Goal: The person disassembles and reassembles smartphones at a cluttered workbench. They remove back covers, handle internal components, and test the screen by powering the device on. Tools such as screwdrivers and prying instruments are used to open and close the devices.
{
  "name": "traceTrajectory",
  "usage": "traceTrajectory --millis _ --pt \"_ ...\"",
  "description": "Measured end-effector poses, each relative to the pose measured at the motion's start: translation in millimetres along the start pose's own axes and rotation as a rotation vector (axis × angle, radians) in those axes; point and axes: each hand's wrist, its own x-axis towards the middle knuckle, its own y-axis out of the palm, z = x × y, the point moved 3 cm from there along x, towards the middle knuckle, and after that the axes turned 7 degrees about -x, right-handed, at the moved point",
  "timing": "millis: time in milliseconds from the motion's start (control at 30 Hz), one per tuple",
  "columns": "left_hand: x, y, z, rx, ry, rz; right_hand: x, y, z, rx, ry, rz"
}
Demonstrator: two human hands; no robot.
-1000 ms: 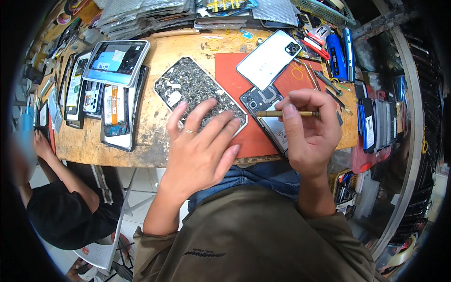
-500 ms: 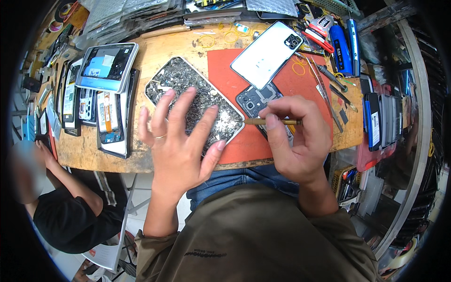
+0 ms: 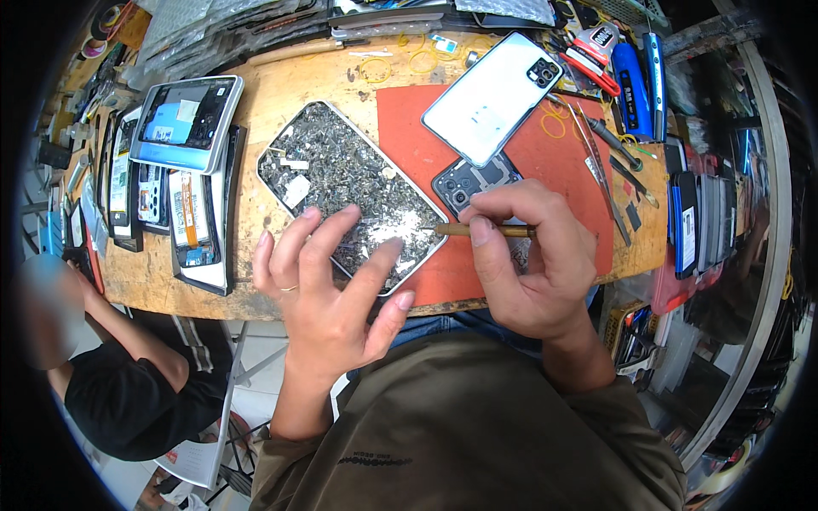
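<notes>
Tray (image 3: 407, 176) of loose metal bits (image 3: 341, 153), near your tabletop's (image 3: 256, 277) front edge, looks stiff but spill-prone, so grip its rim; your left hand (image 3: 331, 311) is spread over it, right hand (image 3: 537, 277) pinching a brass-coloured tool (image 3: 460, 230).

hands (image 3: 328, 311): left drawn back | brown tool (image 3: 460, 229): tip farther over tray (image 3: 408, 176)

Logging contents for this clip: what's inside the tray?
Small dark bits and a few pale scraps cover the tray. The left hand hides part; the bottom beneath cannot be seen.
</notes>
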Motion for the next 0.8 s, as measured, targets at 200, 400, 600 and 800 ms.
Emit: traceTrajectory --millis 200,400,600,800 --pt "2 4 -2 -0.024 0.029 -0.001 2 -2 1 -0.019 -0.005 0.036" --pt "-2 4 2 -0.071 0.005 -0.041 1 1 2 0.009 0.021 0.064" --pt "1 2 10 -0.161 -0.046 -0.119 2 -3 2 -0.049 0.007 0.054" --pt "13 7 -6 -0.039 0.009 0.096 3 -10 1 -0.053 0.027 -0.005"
